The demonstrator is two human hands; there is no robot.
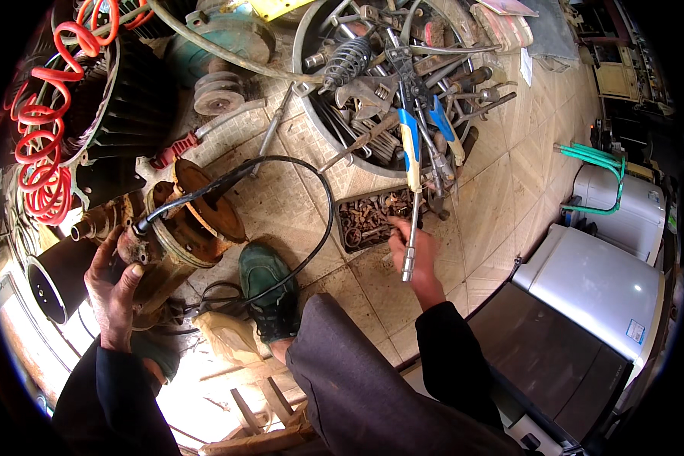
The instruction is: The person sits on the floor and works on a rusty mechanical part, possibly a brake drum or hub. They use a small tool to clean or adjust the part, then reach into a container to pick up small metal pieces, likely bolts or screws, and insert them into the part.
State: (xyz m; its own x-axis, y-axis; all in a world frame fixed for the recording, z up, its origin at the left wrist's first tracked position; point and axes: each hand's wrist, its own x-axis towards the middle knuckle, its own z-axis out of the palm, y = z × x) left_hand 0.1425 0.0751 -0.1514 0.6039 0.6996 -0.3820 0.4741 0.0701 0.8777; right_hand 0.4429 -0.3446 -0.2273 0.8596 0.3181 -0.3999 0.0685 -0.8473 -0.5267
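My left hand (pixel 112 292) is closed round a rusty knob-like fitting (pixel 139 247) on the side of a rusty round housing (pixel 194 216). A black cable (pixel 323 178) runs out of that fitting and loops across the floor. My right hand (pixel 424 262) is at the edge of a small tray of rusty bolts (pixel 362 220), fingertips over the bolts. A chrome socket wrench (pixel 410 254) lies across this hand, held in it, its socket end pointing towards me. Whether the fingertips pinch a bolt cannot be made out.
A round tub (pixel 309 99) heaped with wrenches, pliers and other tools stands ahead. A red coiled hose (pixel 42 144) hangs over a finned motor housing (pixel 125 106) on the left. My shoe (pixel 266 285) is beside the cable. White cabinets (pixel 585 292) stand on the right.
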